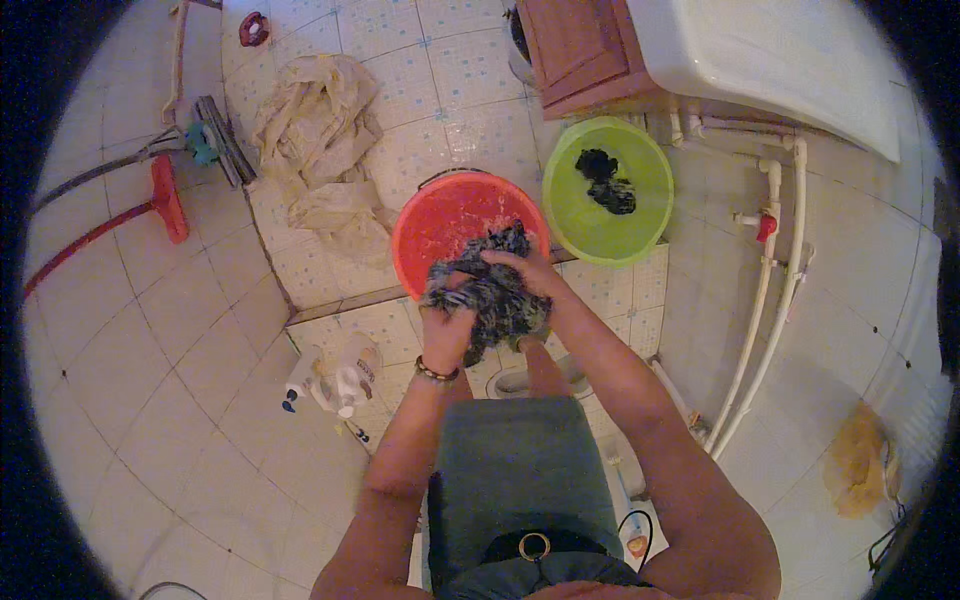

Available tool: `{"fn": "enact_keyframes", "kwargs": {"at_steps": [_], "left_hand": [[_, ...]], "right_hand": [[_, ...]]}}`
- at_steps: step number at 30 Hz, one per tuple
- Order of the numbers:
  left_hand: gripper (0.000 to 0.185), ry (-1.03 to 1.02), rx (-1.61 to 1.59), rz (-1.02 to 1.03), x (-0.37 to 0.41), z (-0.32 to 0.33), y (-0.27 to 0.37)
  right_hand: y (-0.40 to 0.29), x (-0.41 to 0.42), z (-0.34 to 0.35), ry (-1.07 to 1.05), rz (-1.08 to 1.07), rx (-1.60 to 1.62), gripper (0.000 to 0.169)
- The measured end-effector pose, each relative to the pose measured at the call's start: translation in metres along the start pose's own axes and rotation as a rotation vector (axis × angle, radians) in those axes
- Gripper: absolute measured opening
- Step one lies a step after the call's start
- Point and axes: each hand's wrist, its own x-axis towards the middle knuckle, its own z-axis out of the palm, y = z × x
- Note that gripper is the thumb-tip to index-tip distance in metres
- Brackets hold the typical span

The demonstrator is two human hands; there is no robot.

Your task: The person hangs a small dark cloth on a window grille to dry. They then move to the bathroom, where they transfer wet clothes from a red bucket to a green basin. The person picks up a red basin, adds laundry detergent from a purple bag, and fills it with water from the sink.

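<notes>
A dark, light-streaked cloth [499,300] is bunched between my two hands over the near edge of a red bucket [435,206]. My left hand [450,322], with a bracelet at the wrist, grips the cloth's left part. My right hand [529,270] holds its upper right part, partly blurred. Bubbly liquid shows inside the bucket, and the cloth hangs past the near rim. Right of the bucket is a green basin [555,217] with a dark wet cloth [609,184] lying in it.
Crumpled beige fabric [322,150] lies on the tiled floor at left. Beside it are a red squeegee [171,202] and a mop head [217,142]. Plastic bottles [345,382] stand near my left forearm. White pipes [772,277] run along the right wall, below a white sink [757,75].
</notes>
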Motion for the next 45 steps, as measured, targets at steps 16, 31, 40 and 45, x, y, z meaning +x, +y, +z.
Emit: {"fn": "enact_keyframes", "kwargs": {"at_steps": [16,31,40,45], "left_hand": [[0.021,-0.359,-1.308,-0.766,0.069,0.044,-0.115],[0.036,0.698,-1.011,-0.982,-0.037,0.047,-0.353],[0.034,0.679,-0.746,-0.904,-0.021,-0.01,-0.361],[0.035,0.222,0.317,-0.232,0.013,-0.19,-0.389]], "right_hand": [[-0.046,-0.051,-0.034,0.232,-1.0,-1.258,0.037],[0.014,-0.04,-0.346,0.574,-0.151,-0.753,0.039],[0.027,-0.17,-0.321,0.617,0.155,-0.607,0.029],[-0.021,-0.199,-0.366,0.661,-0.083,-0.684,0.018]]}}
